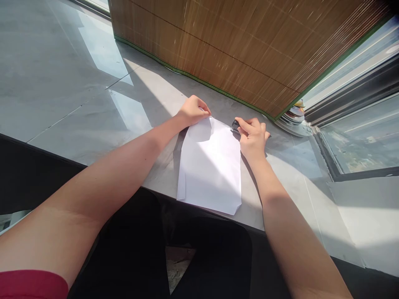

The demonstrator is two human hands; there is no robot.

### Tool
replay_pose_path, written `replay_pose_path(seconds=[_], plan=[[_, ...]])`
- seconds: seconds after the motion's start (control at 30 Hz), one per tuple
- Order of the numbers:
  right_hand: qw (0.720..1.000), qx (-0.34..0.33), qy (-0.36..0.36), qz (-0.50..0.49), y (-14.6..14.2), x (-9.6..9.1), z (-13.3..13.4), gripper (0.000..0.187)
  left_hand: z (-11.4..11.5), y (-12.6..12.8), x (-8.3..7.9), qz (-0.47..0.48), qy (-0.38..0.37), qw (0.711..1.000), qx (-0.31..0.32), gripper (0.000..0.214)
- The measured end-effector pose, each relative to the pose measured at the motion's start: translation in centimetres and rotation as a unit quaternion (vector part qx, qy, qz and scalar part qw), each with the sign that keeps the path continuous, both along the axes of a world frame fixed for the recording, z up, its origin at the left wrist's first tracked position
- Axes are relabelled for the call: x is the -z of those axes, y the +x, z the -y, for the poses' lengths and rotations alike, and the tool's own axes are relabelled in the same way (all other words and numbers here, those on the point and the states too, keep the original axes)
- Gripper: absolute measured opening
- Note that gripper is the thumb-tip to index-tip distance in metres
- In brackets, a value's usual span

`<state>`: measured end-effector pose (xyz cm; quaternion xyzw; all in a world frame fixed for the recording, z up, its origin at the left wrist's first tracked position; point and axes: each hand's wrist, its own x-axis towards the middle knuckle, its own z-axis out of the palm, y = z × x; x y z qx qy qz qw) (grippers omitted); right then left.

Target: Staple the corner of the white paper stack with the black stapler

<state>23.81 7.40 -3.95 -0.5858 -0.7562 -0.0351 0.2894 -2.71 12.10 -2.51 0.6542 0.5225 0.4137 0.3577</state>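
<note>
White paper (215,166) lies on the grey tiled ledge, its near edge close to the ledge's front. Its left side and lower right corner look folded or curled. My left hand (193,111) pinches the paper's far left corner between thumb and fingers. In my right hand (253,135) is a small black stapler (235,126), gripped at the far right corner of the paper. The stapler's front meets the paper's edge there; whether its jaws are pressed together cannot be made out. Fingers hide most of the stapler's body.
A bamboo blind (218,45) with a green border hangs down to the ledge (62,95) behind the paper. A stack of round, plate-like things (294,118) stands at the right by the window frame (355,99). Sunlight and shadow cross the surface.
</note>
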Motion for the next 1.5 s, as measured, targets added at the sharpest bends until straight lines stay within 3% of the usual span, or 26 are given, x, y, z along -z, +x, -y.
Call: replay_pose_path(seconds=[0.27,0.37,0.53,0.67,0.93,1.1,1.2,1.33,1.5], plan=[[0.997,0.015,0.004,0.074,-0.8,0.1,0.2,0.039,0.1,-0.2,0.0,-0.040,0.012,0.999,-0.001,0.014],[0.999,0.040,0.010,0.035,0.0,0.2,-0.4,0.040,0.0,-0.3,0.1,-0.057,0.021,0.998,0.005,0.012],[0.987,0.138,0.065,-0.059,2.7,0.4,-1.9,0.044,-0.1,-0.3,0.1,-0.064,0.031,0.997,0.014,0.011],[0.980,0.176,0.039,-0.079,3.5,0.4,-2.2,0.045,-0.1,-0.5,0.2,-0.075,0.039,0.996,0.014,0.012],[0.979,0.172,0.001,-0.110,3.1,0.0,-1.9,0.047,-0.3,-0.7,0.8,-0.115,0.074,0.991,0.006,0.019],[0.980,0.164,-0.044,-0.103,3.3,-0.9,-1.4,0.066,-0.6,-0.8,1.6,-0.193,0.109,0.974,-0.033,0.013],[0.979,0.161,-0.004,-0.124,2.8,-2.0,-0.8,0.066,-0.8,-0.8,1.8,-0.209,0.110,0.971,-0.047,0.010],[0.982,0.052,0.068,-0.166,0.3,-3.3,0.7,0.062,-0.8,-0.9,1.9,-0.207,0.094,0.971,-0.069,0.019],[0.977,-0.135,-0.021,-0.164,-3.9,-2.9,2.8,0.058,-1.0,-1.0,1.8,-0.210,0.095,0.971,-0.063,0.014]])
